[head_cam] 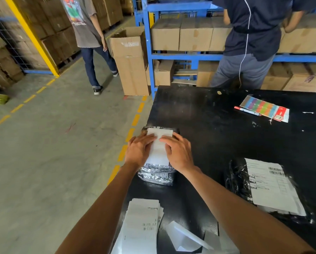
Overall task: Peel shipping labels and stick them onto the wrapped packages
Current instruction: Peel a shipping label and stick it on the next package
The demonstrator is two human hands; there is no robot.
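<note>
A wrapped package [156, 174] in shiny black film lies at the left edge of the black table [208, 114]. A white shipping label [159, 151] lies on top of it. My left hand [139, 150] presses flat on the label's left side, and my right hand [179, 153] presses flat on its right side, fingers straight. A stack of shipping labels [144, 226] sits near the table's front edge. A second black package [239, 178] with a printed label [271, 184] on it lies to the right.
Peeled backing sheets [186, 239] lie by the label stack. A red marker [247, 110] and a colourful packet [263, 107] rest at the far right. Two people stand beyond the table near blue shelving [186, 56] with cardboard boxes. An open carton [131, 59] stands on the floor.
</note>
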